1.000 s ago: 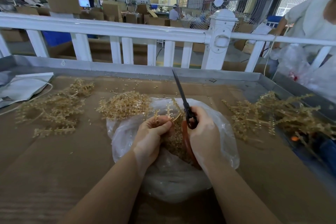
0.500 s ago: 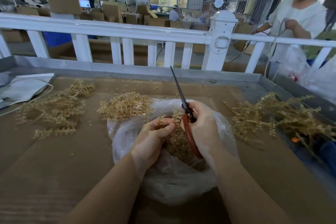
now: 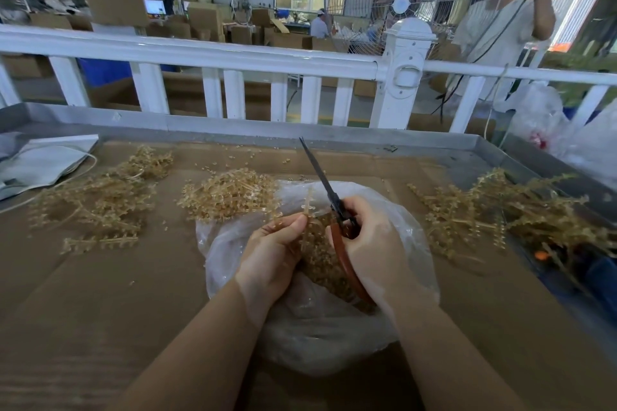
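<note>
Brown cardboard lines the surface point(image 3: 100, 294), with a grey metal rim point(image 3: 233, 130) along its far edge. Behind it runs a white railing point(image 3: 200, 53), and beyond that stand a big caged fan point(image 3: 400, 3) and a person in white point(image 3: 494, 37) off the far right corner.

Near the middle of the surface, toward its near edge, lies a clear plastic bag point(image 3: 317, 344), and both our hands are over it. Our left hand point(image 3: 267, 253) pinches a pale tan plastic sprig point(image 3: 309, 207) between thumb and curled fingers point(image 3: 277, 230). The sprig stands roughly upright, its tip above the thumb. Our right hand point(image 3: 377, 243) grips the scissors point(image 3: 322, 177), fingers curled round the orange-brown handle, which runs down under the palm. The dark blades look closed together, pointing up and away toward the far edge, just right of the sprig; whether they touch it we cannot tell. Loose tan bits lie in the bag between our hands.

Three heaps of the same sprigs lie on the cardboard: a left heap point(image 3: 96, 200) near the left edge, a middle heap point(image 3: 227, 193) touching the bag's far side, and a right heap point(image 3: 500, 210) along the right edge. A white folded sheet point(image 3: 43, 160) lies at the far left corner.
</note>
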{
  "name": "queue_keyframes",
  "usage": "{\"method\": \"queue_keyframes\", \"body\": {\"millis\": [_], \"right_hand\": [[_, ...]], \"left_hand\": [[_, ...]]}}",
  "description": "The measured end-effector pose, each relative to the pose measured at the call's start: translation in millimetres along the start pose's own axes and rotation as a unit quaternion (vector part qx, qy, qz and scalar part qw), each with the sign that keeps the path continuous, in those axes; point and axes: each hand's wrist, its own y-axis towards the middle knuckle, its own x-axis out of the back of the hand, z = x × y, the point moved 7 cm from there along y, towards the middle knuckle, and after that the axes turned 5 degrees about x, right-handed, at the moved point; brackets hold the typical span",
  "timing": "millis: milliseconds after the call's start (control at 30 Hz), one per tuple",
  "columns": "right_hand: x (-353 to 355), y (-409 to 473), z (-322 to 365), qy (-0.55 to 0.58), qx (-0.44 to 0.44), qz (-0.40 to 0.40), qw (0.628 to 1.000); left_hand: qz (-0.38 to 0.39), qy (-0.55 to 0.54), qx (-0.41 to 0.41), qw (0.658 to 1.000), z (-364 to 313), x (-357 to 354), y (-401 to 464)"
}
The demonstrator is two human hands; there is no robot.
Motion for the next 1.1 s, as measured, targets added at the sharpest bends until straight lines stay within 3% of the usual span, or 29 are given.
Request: {"method": "queue_keyframes", "body": {"millis": [233, 367, 1100], "right_hand": [[-12, -19, -5, -0.142, 0.02, 0.011, 0.99], [-17, -28, -7, -0.198, 0.045, 0.008, 0.979], [-16, -28, -1, -0.269, 0.046, 0.096, 0.957]], "left_hand": [[0.003, -0.026, 0.028, 0.999, 0, 3, 1], [-0.038, -0.04, 0.041, 0.998, 2, 9, 6], [-0.043, -0.107, 0.054, 0.992, 3, 7, 11]]}}
